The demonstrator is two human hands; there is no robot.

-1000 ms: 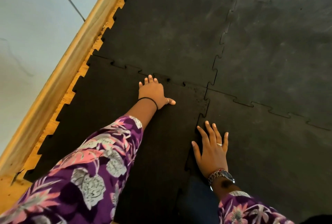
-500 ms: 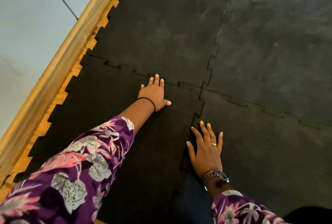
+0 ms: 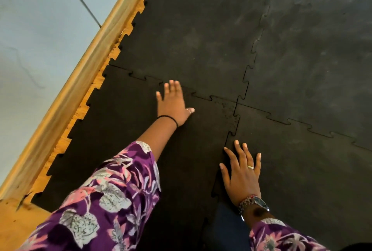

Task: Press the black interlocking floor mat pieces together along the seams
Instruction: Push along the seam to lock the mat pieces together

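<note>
I observed four black mat pieces (image 3: 201, 35) meeting at one corner beside the wooden ledge (image 3: 84, 81). The left hand (image 3: 173, 106) lay flat, fingers spread, on the crosswise seam (image 3: 203, 96); the right hand (image 3: 242, 176) lay open on the lengthwise seam (image 3: 230, 132).

Four black floor mat pieces (image 3: 201, 35) meet at a jigsaw-toothed cross seam (image 3: 236, 103). The left hand (image 3: 173, 106) lies flat and spread on the near-left piece, fingertips at the seam running towards the wooden skirting (image 3: 66, 98). The right hand (image 3: 242, 174) lies flat, fingers splayed, over the near seam between the two nearer pieces, where the edge looks slightly raised. Both arms wear purple floral sleeves (image 3: 104, 200); the right wrist carries a watch (image 3: 254, 204).
</note>
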